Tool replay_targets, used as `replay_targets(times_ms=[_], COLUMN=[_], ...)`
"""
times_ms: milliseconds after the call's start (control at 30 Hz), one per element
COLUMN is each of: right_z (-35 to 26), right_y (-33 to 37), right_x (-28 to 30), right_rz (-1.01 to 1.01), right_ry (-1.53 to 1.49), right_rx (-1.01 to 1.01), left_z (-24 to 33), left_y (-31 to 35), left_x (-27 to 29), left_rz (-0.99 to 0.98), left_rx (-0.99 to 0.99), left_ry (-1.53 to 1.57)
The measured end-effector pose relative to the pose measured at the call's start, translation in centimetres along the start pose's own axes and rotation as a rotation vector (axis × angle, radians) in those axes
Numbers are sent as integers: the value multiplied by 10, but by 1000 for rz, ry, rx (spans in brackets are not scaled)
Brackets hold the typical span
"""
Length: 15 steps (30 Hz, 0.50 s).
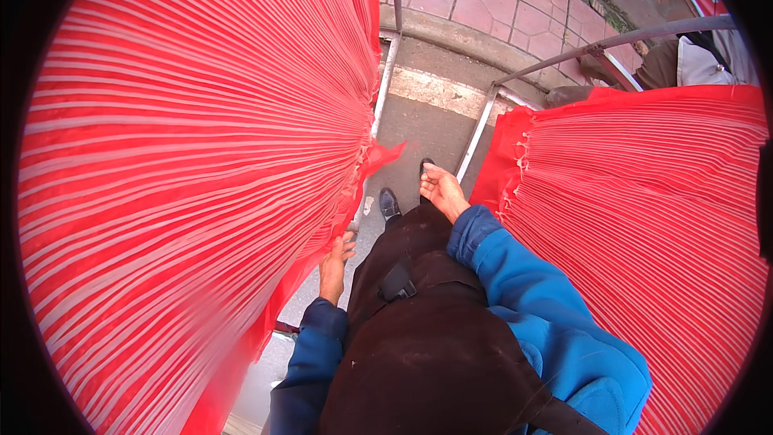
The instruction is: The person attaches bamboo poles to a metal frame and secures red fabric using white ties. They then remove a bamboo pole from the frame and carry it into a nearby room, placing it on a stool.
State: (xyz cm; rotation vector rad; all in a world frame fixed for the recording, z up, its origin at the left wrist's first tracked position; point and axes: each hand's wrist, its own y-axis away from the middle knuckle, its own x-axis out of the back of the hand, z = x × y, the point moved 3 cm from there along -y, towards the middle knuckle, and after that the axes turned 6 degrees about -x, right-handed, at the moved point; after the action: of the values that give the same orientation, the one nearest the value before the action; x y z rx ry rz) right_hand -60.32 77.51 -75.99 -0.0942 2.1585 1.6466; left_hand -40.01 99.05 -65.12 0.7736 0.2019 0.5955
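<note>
A large sheet of red cloth with pale pleat lines fills the left side, its gathered edge toward me and a loose red corner sticking out. My left hand is at the lower part of that edge, its fingers stretched and apart, with no cloth visibly gripped. Over the gap between the cloths is my right hand, its fingers curled together; anything between the fingertips is too small to make out. To the right hangs a second red pleated cloth, with pale thread knots along its near edge.
Metal frame bars stand beside both cloths, and a curved rail crosses the upper right. Another person's clothed body shows beyond it. Below are grey pavement, a kerb and pink paving tiles. I wear a dark apron.
</note>
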Motion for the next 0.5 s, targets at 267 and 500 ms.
replay_targets(times_ms=[267, 500], right_z=[39, 32], right_y=[12, 18], right_x=[-13, -23], right_rz=[-55, -53], right_ry=[271, 409], right_rx=[-224, -175], left_z=[-48, -152], left_y=[-31, -77], left_x=[39, 140], left_rz=[-7, 393], left_rx=[173, -97], left_ry=[-639, -349])
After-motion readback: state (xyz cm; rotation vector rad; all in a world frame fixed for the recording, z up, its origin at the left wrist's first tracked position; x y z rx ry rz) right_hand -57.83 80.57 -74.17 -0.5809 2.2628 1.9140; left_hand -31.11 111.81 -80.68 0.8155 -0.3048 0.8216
